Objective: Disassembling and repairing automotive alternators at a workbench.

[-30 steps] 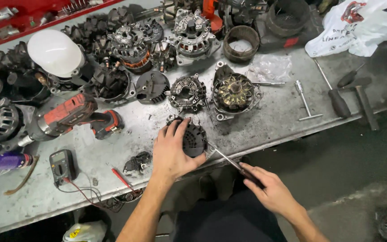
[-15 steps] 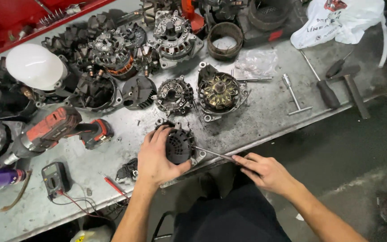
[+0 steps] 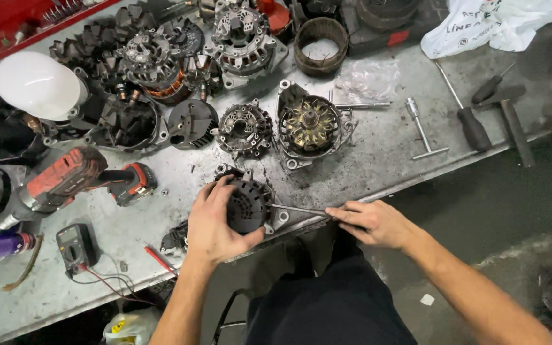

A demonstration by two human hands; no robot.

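Black alternator housing [image 3: 248, 206] at the near edge of the grey metal workbench [image 3: 384, 147], gripped from its left side by the left hand [image 3: 211, 225]: thumb hooked under the near side, four fingers [image 3: 220, 190] spread over the top and far rim, clamped on the casting. Left forearm rising from the near edge, wrist bent slightly, palm turned toward the part. Right hand [image 3: 373, 222] to the right of the housing, off the bench edge, fingers curled together around the handle end of a long screwdriver [image 3: 298, 209]; handle itself hidden in the fist. Steel shaft lying nearly level, running left from the fist, tip meeting the right side of the housing beside a mounting ear. Right forearm stretched in from the near right, knuckles up. Just beyond the housing, farther on the bench, an open alternator half with brass-coloured rotor [image 3: 310, 123] and a smaller rectifier plate [image 3: 244, 130]. Red and black cordless impact wrench [image 3: 78, 177] lying to the left, a multimeter [image 3: 76, 247] nearer still, a T-handle wrench [image 3: 421, 131] to the right.
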